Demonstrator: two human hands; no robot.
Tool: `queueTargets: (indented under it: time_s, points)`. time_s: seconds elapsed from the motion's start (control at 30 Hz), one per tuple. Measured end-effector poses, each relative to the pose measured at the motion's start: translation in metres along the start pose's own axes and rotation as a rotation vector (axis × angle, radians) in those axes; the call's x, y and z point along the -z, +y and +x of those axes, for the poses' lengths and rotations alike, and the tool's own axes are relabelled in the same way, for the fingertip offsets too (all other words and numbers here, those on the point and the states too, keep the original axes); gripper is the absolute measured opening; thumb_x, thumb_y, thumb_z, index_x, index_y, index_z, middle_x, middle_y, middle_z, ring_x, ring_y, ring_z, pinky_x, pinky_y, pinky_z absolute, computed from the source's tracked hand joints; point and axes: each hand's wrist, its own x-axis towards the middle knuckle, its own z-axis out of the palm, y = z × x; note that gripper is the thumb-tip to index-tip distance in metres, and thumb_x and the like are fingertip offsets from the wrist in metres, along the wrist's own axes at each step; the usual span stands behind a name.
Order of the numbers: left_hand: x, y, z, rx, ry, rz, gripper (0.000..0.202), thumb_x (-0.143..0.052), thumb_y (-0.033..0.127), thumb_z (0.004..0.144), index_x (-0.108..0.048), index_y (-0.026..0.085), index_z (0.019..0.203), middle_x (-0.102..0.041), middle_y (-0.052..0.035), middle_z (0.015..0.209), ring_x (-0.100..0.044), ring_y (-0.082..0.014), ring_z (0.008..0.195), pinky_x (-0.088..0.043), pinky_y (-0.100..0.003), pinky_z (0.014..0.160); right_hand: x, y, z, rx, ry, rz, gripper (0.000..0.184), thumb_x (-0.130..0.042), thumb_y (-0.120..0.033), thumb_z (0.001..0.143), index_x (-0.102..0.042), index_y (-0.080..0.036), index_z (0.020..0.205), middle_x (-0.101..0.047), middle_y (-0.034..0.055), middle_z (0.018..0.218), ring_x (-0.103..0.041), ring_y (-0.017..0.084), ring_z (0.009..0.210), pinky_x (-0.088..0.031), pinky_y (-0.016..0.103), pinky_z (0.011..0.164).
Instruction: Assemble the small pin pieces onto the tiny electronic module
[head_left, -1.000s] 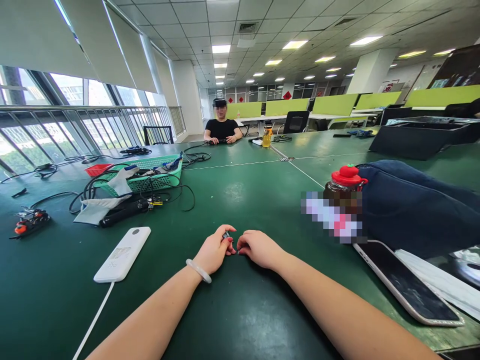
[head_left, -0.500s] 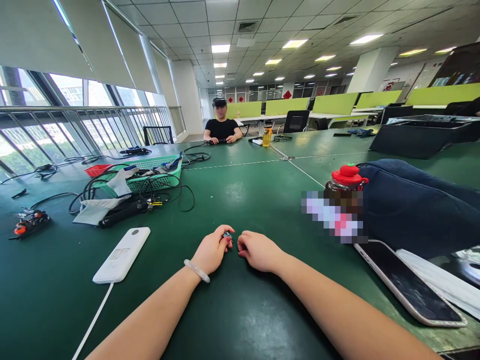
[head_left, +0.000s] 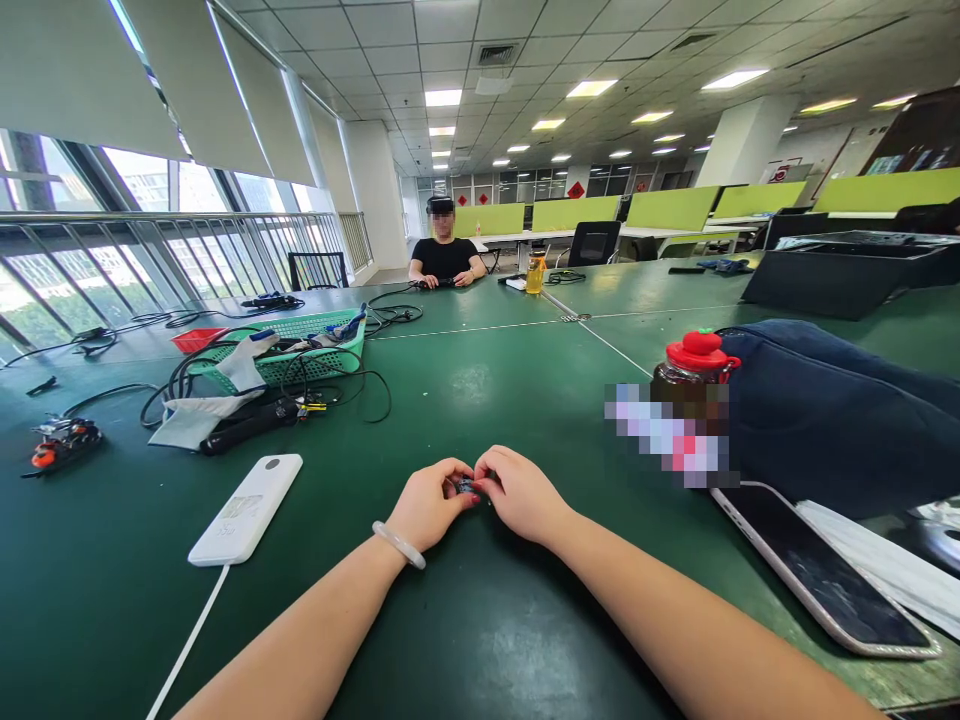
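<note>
My left hand (head_left: 429, 503), with a pale bangle (head_left: 399, 544) at its wrist, is closed around a small dark piece with a metallic shine (head_left: 466, 486). Its exact kind is too small to make out. Thumb and fingertips of my right hand (head_left: 519, 497) are pinched together at the right end of that piece, touching the left fingertips. Part of the piece is hidden by the fingers of both hands. Both hands rest low over the green tabletop (head_left: 480, 610).
Left are a white power bank (head_left: 246, 512) with a cable, a black tool-like object (head_left: 251, 422) and a green basket (head_left: 319, 358) of cables. Right are a red-lidded bottle (head_left: 690, 380), a dark blue bag (head_left: 825, 420) and a phone (head_left: 821, 565). A person (head_left: 444, 258) sits opposite.
My right hand has moved left and slightly up, so its fingertips now meet the small piece in my left hand. Before, a gap separated the two hands.
</note>
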Motion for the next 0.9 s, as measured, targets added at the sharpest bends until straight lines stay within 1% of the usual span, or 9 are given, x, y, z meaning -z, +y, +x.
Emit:
queueTargets:
  time_s: [0.1, 0.27, 0.4, 0.53, 0.63, 0.7, 0.77, 0.83, 0.9]
  points:
    - [-0.002, 0.000, 0.000, -0.013, -0.032, -0.113, 0.021, -0.061, 0.029, 0.067, -0.060, 0.017, 0.084, -0.060, 0.0004, 0.074, -0.047, -0.0106, 0.061, -0.038, -0.022, 0.059, -0.001, -0.005, -0.002, 0.015, -0.013, 0.009, 0.008, -0.049, -0.013, 0.078, -0.053, -0.019, 0.074, -0.053, -0.0003, 0.080, -0.049, 0.010, 0.070, -0.038, 0.022, 0.065]
    - [-0.004, -0.004, 0.001, -0.009, -0.031, -0.208, 0.022, -0.064, 0.029, 0.065, -0.059, 0.016, 0.082, -0.059, -0.0001, 0.074, -0.048, -0.0104, 0.063, -0.040, -0.023, 0.060, 0.000, -0.007, -0.003, 0.036, -0.024, -0.020, 0.009, -0.048, -0.012, 0.078, -0.053, -0.019, 0.075, -0.052, -0.0002, 0.081, -0.049, 0.010, 0.070, -0.038, 0.021, 0.065]
    - [-0.004, -0.005, 0.001, -0.008, -0.018, -0.211, 0.023, -0.065, 0.028, 0.064, -0.059, 0.016, 0.082, -0.059, -0.0002, 0.075, -0.048, -0.0102, 0.063, -0.040, -0.023, 0.061, 0.001, -0.006, -0.003, 0.058, -0.030, -0.055, 0.009, -0.048, -0.013, 0.079, -0.053, -0.019, 0.076, -0.052, 0.0001, 0.082, -0.050, 0.010, 0.071, -0.038, 0.021, 0.066]
    - [-0.002, -0.001, 0.001, -0.011, -0.008, -0.182, 0.022, -0.065, 0.027, 0.063, -0.060, 0.016, 0.082, -0.058, 0.0006, 0.072, -0.046, -0.0098, 0.061, -0.040, -0.022, 0.059, 0.001, -0.005, -0.003, 0.061, -0.034, -0.095, 0.009, -0.047, -0.013, 0.080, -0.054, -0.018, 0.078, -0.052, 0.0006, 0.083, -0.051, 0.010, 0.072, -0.039, 0.022, 0.067]
    - [-0.001, 0.001, 0.001, -0.007, 0.003, -0.153, 0.022, -0.066, 0.028, 0.063, -0.061, 0.017, 0.081, -0.058, 0.0013, 0.069, -0.047, -0.0099, 0.059, -0.039, -0.022, 0.058, 0.001, -0.004, -0.003, 0.085, -0.026, -0.080, 0.010, -0.048, -0.014, 0.081, -0.056, -0.019, 0.078, -0.053, 0.0003, 0.082, -0.051, 0.010, 0.072, -0.039, 0.022, 0.067]
    - [-0.001, 0.001, 0.001, 0.002, 0.030, -0.157, 0.023, -0.066, 0.029, 0.063, -0.062, 0.017, 0.082, -0.058, 0.0012, 0.068, -0.048, -0.0106, 0.060, -0.040, -0.022, 0.058, 0.002, -0.003, -0.003, 0.104, -0.005, -0.048, 0.012, -0.047, -0.017, 0.083, -0.058, -0.019, 0.080, -0.054, 0.0002, 0.082, -0.052, 0.010, 0.073, -0.039, 0.022, 0.068]
    - [0.000, -0.003, 0.003, 0.017, 0.079, -0.168, 0.026, -0.066, 0.030, 0.063, -0.062, 0.018, 0.085, -0.060, 0.0004, 0.070, -0.051, -0.0117, 0.062, -0.042, -0.023, 0.060, 0.002, 0.000, -0.002, 0.092, 0.037, -0.023, 0.015, -0.045, -0.021, 0.084, -0.060, -0.021, 0.082, -0.055, 0.0002, 0.083, -0.052, 0.010, 0.075, -0.040, 0.022, 0.070]
    - [0.002, -0.008, 0.005, 0.048, 0.134, -0.167, 0.028, -0.066, 0.030, 0.062, -0.062, 0.018, 0.087, -0.062, -0.0006, 0.072, -0.054, -0.0128, 0.065, -0.044, -0.025, 0.063, 0.002, 0.004, 0.000, 0.036, 0.064, -0.034, 0.016, -0.044, -0.023, 0.085, -0.060, -0.021, 0.083, -0.056, 0.0002, 0.084, -0.052, 0.010, 0.076, -0.040, 0.022, 0.070]
    - [0.004, -0.016, 0.008, 0.092, 0.176, -0.157, 0.029, -0.067, 0.031, 0.061, -0.063, 0.018, 0.087, -0.063, -0.0018, 0.074, -0.057, -0.0137, 0.066, -0.045, -0.026, 0.066, 0.000, 0.010, 0.002, -0.041, 0.031, -0.092, 0.015, -0.046, -0.024, 0.084, -0.061, -0.021, 0.080, -0.056, 0.0001, 0.083, -0.053, 0.011, 0.074, -0.040, 0.022, 0.069]
